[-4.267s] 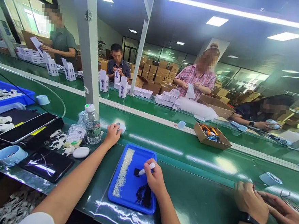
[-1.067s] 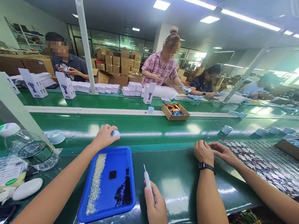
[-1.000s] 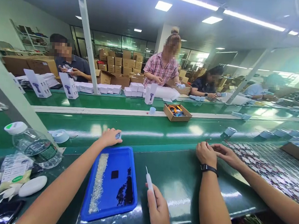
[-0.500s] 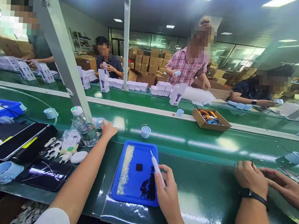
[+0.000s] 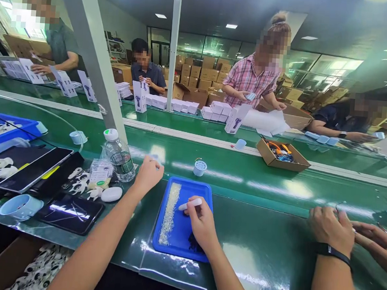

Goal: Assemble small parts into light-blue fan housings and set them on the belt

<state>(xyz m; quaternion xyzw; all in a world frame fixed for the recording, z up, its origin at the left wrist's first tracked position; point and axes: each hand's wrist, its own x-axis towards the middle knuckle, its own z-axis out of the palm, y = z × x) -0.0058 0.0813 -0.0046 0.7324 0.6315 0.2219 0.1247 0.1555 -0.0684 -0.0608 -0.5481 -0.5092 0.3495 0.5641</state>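
My left hand [image 5: 149, 176] is closed on a light blue plastic part [image 5: 157, 159] beyond the bottle, over the green belt; its fingers mostly hide the part. A white pen-shaped tool [image 5: 190, 204] is gripped by my right hand [image 5: 201, 223], its tip pointing left above the blue tray [image 5: 179, 246]. Small whitish pieces [image 5: 168, 218] form a strip along the tray's left side. Small black pieces [image 5: 193, 242] lie at its lower right, partly covered by my right hand. Just past the tray stands a round light blue part [image 5: 200, 168] with a wire.
A water bottle [image 5: 119, 157], a white case [image 5: 111, 194], a phone [image 5: 71, 212] and a light blue ring [image 5: 21, 207] lie at left. A co-worker's hands [image 5: 331, 227] are at right. A cardboard box of tools [image 5: 283, 155] stands across the belt.
My left hand has moved right, bringing the light blue part along. My right hand has shifted up and left over the tray, the pen-shaped tool now lying flatter. The camera view has shifted.
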